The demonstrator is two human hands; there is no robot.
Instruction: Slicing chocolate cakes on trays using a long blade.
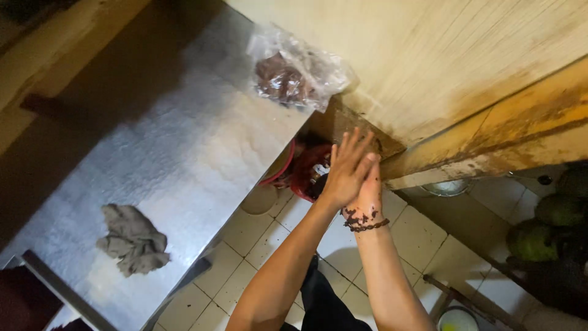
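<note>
My left hand (348, 167) and my right hand (370, 191) are pressed together palm to palm over the tiled floor, just below the corner of a pale wooden board (441, 61). The left hand's fingers are spread and lie over the right hand. Neither hand holds anything. A dark beaded bracelet (367, 226) circles my right wrist, with dark specks on the skin above it. A clear plastic bag with dark brown contents (293, 72) lies on the steel table (184, 141), beyond my hands.
A crumpled grey rag (132, 239) lies on the steel table at the left. Red tubs (304, 167) stand on the floor behind my hands. Green round fruits (548, 224) are piled at the right. A metal bowl (447, 187) and a white pail (456, 319) sit nearby.
</note>
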